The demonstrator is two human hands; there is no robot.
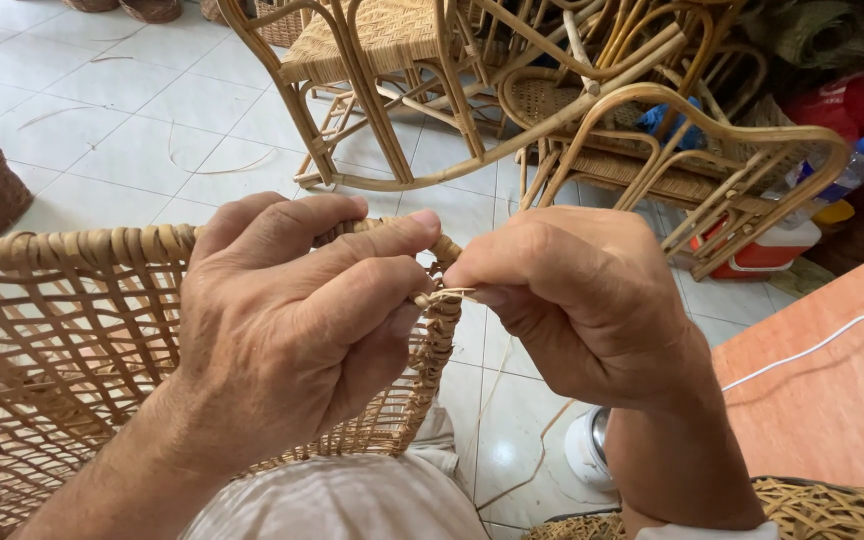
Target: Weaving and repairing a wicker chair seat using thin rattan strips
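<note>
The white tiled floor [132,140] is seen, and cane chairs [572,110] and thin loose strips [217,165] are laid on it.

Woven cane panel [62,350], tan, open lattice weave with wrapped rim, tilted, fills lower left of frame, corner at centre. Thin pale cane strand [449,294] sticks out at that corner, pinched taut, frame centre.

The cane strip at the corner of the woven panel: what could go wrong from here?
1. The strip is thin and pinched between the left hand and right hand; a hard pull might snap it or let it slip.
2. Both hands press at the panel corner, so the wrapped rim there could loosen.
3. Loose strips on the floor might tangle or trip someone.
</note>
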